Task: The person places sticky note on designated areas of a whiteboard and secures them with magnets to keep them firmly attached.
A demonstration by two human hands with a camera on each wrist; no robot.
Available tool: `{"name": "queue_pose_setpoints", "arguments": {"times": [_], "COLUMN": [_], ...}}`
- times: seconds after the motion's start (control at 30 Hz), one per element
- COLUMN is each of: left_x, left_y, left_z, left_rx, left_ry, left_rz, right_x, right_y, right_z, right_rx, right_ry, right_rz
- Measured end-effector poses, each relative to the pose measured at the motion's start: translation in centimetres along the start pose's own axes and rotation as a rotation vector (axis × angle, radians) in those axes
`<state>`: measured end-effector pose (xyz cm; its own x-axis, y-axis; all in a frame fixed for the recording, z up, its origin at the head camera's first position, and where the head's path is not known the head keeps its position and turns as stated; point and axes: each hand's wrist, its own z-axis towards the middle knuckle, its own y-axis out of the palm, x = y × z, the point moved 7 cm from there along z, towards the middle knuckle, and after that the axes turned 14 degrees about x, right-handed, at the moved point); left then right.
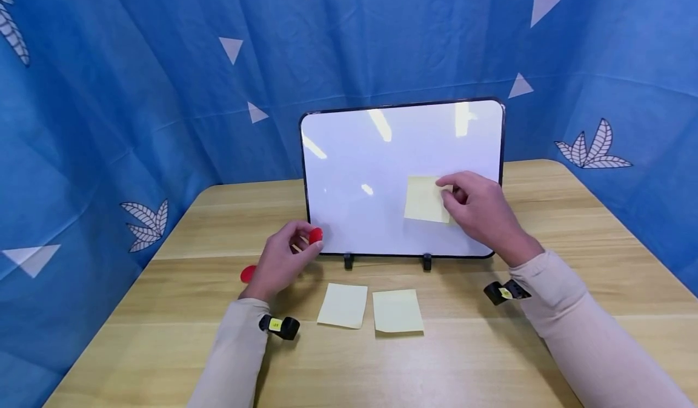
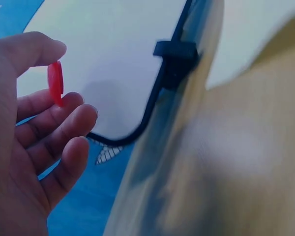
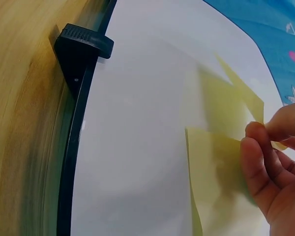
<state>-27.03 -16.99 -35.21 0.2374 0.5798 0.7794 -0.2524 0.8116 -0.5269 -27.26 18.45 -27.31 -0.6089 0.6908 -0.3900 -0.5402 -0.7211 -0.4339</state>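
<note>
The left hand (image 1: 279,262) pinches a disc (image 1: 315,235) near the board (image 1: 354,171); the right hand (image 1: 480,211) pinches a note (image 1: 424,199) before it. A slack pinch could drop the disc; poor sticking, the note.

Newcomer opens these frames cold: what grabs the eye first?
Probably the bright red disc pinched in the left hand, by the whiteboard's lower left corner. Next, the whiteboard itself, standing before the blue curtain. Then the pale yellow note over its right half, the right hand at the note's edge.
</note>
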Motion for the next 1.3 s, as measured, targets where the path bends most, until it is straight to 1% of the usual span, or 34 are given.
{"name": "queue_pose_setpoints", "arguments": {"times": [0.13, 0.27, 0.5, 0.63, 0.77, 1.0, 1.17, 1.3], "left_x": [1.0, 2.2, 4.3, 5.6, 6.6, 8.4, 9.2, 9.7], "left_y": [0.4, 0.9, 1.7, 2.2, 2.8, 4.1, 4.6, 5.0], "left_z": [0.1, 0.2, 0.4, 0.5, 0.7, 1.9, 2.2, 2.2], "left_rx": [0.009, 0.011, -0.021, -0.036, -0.042, -0.049, -0.048, -0.046], "left_ry": [0.026, 0.083, 0.158, 0.199, 0.216, 0.256, 0.256, 0.278], "left_rz": [-0.019, -0.039, -0.02, -0.004, 0.001, -0.015, -0.024, -0.04], "right_x": [-0.1, -0.2, -0.2, -0.6, -0.8, -0.7, -1.1, -1.4], "right_y": [0.2, 0.5, 1.0, 1.2, 1.3, 1.0, 1.3, 1.3], "right_z": [0.0, -0.2, -0.4, -0.4, -0.5, -0.9, -1.2, -1.3], "right_rx": [-0.032, -0.05, -0.051, -0.036, -0.022, 0.014, 0.012, 0.035], "right_ry": [0.011, 0.021, 0.055, 0.024, -0.007, -0.034, -0.064, -0.088], "right_rz": [-0.015, -0.021, -0.016, -0.021, -0.034, -0.061, -0.061, -0.051]}}
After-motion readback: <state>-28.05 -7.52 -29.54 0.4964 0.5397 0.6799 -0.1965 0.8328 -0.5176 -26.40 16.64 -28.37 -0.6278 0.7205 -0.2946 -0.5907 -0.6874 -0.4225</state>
